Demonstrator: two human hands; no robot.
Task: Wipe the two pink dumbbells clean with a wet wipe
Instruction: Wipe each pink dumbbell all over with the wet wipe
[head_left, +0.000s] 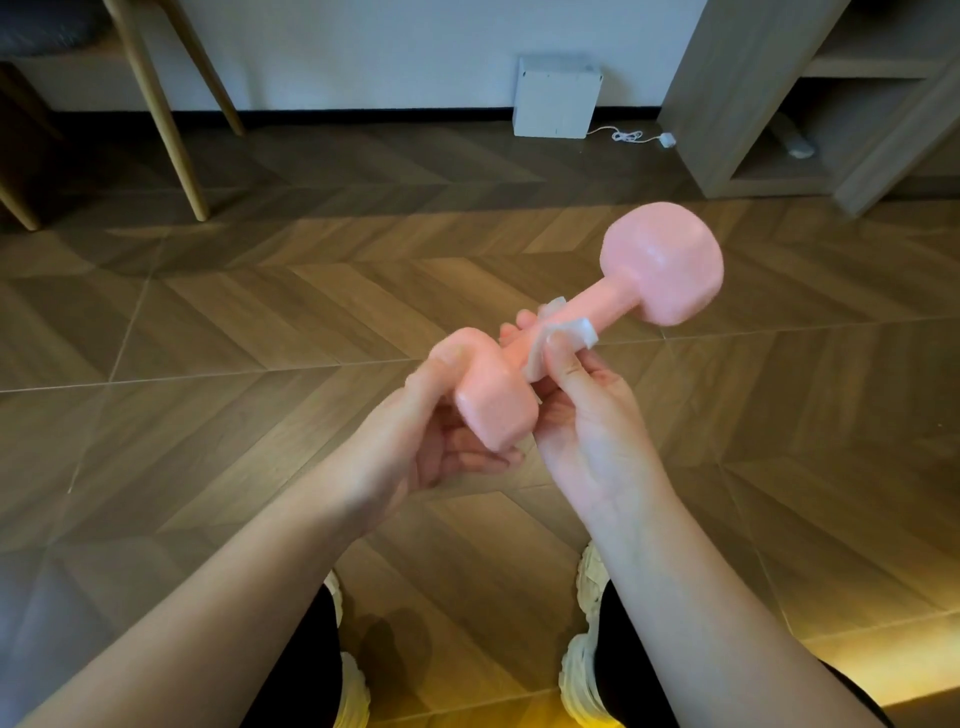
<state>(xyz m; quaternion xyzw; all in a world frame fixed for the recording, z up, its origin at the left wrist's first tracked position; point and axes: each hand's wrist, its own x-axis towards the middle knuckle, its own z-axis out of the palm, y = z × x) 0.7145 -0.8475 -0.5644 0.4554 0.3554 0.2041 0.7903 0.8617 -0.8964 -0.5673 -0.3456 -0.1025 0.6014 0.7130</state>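
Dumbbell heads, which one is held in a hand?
The near head, gripped by the left hand; the far head sticks out free past the wipe.

Wood chevron floor (260, 322), brown planks. Pale wooden chair legs (179, 150) standing far left. White box (556, 98) against wall, white cable (626, 137) trailing beside it. Shelf unit (727, 104) standing far right. Two white shoes (584, 670) planted near bottom edge.

Light: dim and warm overall, with a yellow glow on the floor (857, 670) at lower right.
Shadows: soft, beneath the chair legs (171, 130).
Blur: slight softness on the left hand (415, 441).
Distortion: wide-angle bending near the shelf unit (810, 93).
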